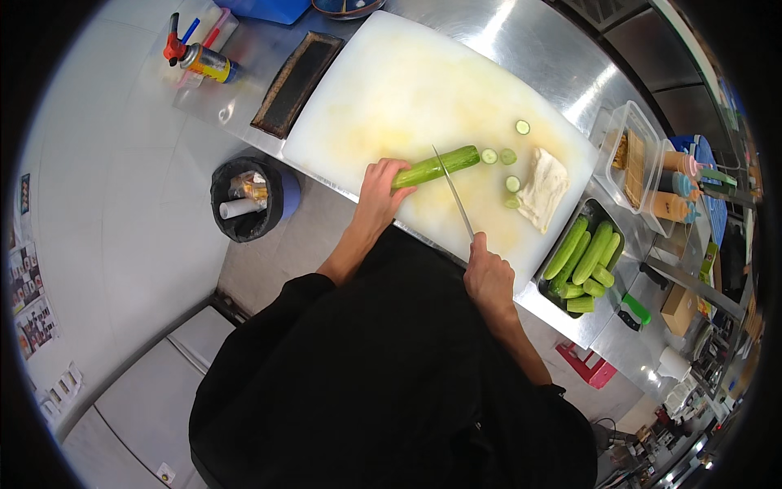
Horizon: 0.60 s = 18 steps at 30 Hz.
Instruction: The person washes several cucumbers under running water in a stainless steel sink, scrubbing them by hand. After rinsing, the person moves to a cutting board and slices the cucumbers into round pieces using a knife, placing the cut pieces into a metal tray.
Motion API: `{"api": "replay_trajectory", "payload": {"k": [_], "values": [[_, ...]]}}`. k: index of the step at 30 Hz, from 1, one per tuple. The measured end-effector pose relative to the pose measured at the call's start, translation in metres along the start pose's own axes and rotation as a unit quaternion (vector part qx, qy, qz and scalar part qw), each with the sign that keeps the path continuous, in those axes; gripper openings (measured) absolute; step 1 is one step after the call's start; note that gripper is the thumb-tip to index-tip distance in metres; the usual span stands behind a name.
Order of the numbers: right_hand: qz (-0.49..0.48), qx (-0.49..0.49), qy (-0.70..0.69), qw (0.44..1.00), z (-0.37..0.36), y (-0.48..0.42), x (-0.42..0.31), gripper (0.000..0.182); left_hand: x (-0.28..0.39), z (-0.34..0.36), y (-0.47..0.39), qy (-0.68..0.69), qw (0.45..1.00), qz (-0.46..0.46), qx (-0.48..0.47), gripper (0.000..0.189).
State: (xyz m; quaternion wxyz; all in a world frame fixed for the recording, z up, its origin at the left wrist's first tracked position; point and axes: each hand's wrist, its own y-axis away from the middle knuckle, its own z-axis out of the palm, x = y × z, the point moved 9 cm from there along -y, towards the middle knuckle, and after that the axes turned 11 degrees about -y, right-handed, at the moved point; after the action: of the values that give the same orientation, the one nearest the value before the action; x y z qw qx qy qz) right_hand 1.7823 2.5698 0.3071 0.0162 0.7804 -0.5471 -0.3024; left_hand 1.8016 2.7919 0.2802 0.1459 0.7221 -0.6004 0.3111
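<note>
A long green cucumber (pixel 421 171) lies slantwise on a white cutting board (pixel 391 79), its right end cut flat. My left hand (pixel 382 186) grips its left end. In my right hand (pixel 489 272) is the handle of a kitchen knife (pixel 457 198); the thin blade reaches up to the cucumber, its tip just past the far side. I cannot tell whether the blade touches the skin. Several cut cucumber pieces, among them a round slice (pixel 489 156), are scattered right of the cut end. Beside them rests a folded white cloth (pixel 542 189).
A metal tray (pixel 540 284) of cucumbers and cut chunks stands right of the board. Beyond are a clear plastic container (pixel 632 122) and squeeze bottles (pixel 666 205). At left are a dark rectangular plate (pixel 297 85), a gas torch (pixel 204 61) and a lined bin (pixel 223 183).
</note>
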Motion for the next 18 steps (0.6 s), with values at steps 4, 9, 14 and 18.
{"api": "replay_trajectory", "payload": {"k": [4, 9, 14, 18], "values": [[-0.011, -0.032, 0.026, 0.999, 0.012, -0.004, 0.000, 0.024, -0.003, -0.002, 0.001, -0.003, 1.000, -0.004, 0.004, 0.038], [-0.038, -0.025, 0.007, 0.999, 0.034, -0.024, 0.010, 0.027, -0.009, -0.008, -0.004, 0.007, 1.000, -0.005, 0.008, 0.049], [-0.015, -0.030, -0.044, 0.998, 0.039, -0.028, 0.021, 0.016, -0.010, -0.048, -0.018, 0.140, 0.986, -0.066, 0.068, 0.068], [-0.004, -0.033, -0.090, 0.995, 0.023, -0.027, 0.011, 0.013, 0.005, -0.037, -0.041, 0.024, 0.998, 0.012, 0.056, 0.056]]}}
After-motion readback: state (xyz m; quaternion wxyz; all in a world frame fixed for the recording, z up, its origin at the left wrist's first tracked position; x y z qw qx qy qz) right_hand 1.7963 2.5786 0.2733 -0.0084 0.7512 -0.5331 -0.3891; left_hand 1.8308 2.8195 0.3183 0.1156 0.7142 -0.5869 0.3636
